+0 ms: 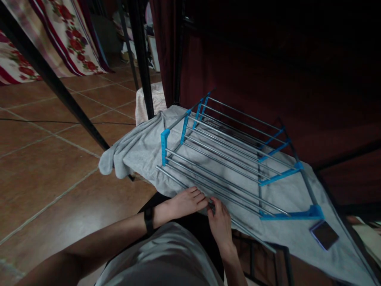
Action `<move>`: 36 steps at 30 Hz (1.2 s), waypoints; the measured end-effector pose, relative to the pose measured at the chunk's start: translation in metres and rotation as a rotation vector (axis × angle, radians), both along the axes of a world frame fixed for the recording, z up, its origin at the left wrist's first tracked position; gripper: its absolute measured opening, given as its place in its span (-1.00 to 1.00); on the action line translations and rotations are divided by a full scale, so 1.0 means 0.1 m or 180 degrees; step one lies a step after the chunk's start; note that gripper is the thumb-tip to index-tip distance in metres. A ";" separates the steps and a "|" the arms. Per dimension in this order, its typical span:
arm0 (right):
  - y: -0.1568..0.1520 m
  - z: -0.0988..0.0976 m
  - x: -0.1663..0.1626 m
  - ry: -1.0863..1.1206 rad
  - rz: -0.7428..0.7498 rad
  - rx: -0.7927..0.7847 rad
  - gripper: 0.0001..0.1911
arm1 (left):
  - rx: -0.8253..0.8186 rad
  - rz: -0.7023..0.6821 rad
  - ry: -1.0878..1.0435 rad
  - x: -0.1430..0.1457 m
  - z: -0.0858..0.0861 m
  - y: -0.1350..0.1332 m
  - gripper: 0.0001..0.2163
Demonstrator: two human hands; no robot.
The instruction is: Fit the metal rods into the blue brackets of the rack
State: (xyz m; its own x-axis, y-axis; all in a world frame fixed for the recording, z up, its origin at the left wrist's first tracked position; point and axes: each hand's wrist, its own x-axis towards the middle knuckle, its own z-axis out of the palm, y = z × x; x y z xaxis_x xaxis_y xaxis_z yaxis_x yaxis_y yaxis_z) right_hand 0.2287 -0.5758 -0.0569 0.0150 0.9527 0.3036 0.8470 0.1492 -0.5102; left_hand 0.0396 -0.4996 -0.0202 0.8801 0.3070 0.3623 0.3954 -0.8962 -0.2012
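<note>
A loose metal tube [253, 234] lies slantwise along the front edge of the cloth-covered surface. Around its middle my left hand [189, 201] is closed, with a dark band on that wrist. Just to the right, my right hand [220, 220] pinches the same tube, fingertips close to the left ones. The exact spot between the fingertips is hidden. Beyond both hands stands a rack [224, 157] of parallel metal rods. Blue plastic brackets [291, 215] join its rods at both ends.
A grey cloth [145, 145] covers the surface under the rack. Near its right end lies a dark-screened phone [324, 235]. Black metal posts [143, 59] rise at the left, and a dark red curtain [238, 79] hangs behind. Tiled floor [59, 159] extends to the left.
</note>
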 end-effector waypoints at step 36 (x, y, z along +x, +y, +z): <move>-0.15 -0.58 1.35 0.5157 -0.2189 0.0815 -0.76 | -0.1972 0.0441 -0.0551 -0.42 -0.78 0.52 -0.65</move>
